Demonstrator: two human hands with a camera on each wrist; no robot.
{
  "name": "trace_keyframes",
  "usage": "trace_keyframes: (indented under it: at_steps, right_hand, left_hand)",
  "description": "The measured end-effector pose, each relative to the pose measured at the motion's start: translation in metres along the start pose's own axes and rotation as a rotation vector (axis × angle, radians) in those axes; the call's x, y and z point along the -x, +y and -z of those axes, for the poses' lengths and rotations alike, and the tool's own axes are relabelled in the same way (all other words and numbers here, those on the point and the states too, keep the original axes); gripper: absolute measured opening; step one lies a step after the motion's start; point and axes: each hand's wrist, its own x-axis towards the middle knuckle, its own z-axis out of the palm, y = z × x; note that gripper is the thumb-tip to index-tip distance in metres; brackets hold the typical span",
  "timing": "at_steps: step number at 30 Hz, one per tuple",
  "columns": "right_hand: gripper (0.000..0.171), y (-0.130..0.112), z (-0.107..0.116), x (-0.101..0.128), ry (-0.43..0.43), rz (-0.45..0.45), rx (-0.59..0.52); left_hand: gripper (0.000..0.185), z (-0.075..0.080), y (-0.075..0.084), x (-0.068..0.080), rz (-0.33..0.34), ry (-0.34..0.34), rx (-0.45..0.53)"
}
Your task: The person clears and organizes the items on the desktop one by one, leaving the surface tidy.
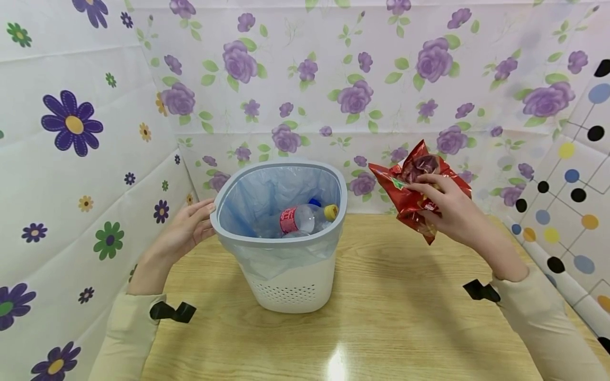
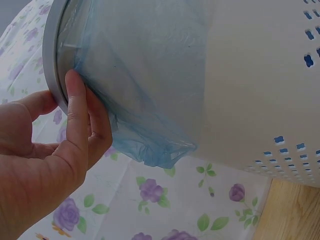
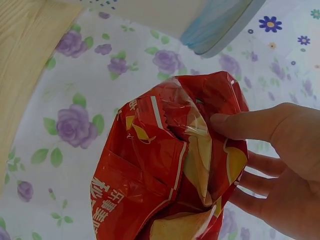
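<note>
We are pinching a light, crinkly, slippery wrapper (image 1: 419,190) near its top in our right hand (image 1: 450,209); our left hand (image 1: 188,227), fingers straight, is steadying the bin (image 1: 286,286).

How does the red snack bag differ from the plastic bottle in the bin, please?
The snack bag is red, crumpled and opaque; the bottle is clear, with a red label and a yellow cap. The bag is held in the air by the right hand, to the right of the bin; the bottle lies on its side inside the bin. Both look like empty packaging.
</note>
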Motion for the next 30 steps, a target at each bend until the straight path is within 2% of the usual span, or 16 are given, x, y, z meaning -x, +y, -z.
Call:
trace_keyframes:
  at_steps: [30]
  right_hand:
    - [0.062, -0.037, 0.017, -0.038, -0.007, 0.150, -0.087]
  left_hand:
    - [0.060, 0.000, 0.000, 0.000, 0.003, -0.001, -0.007]
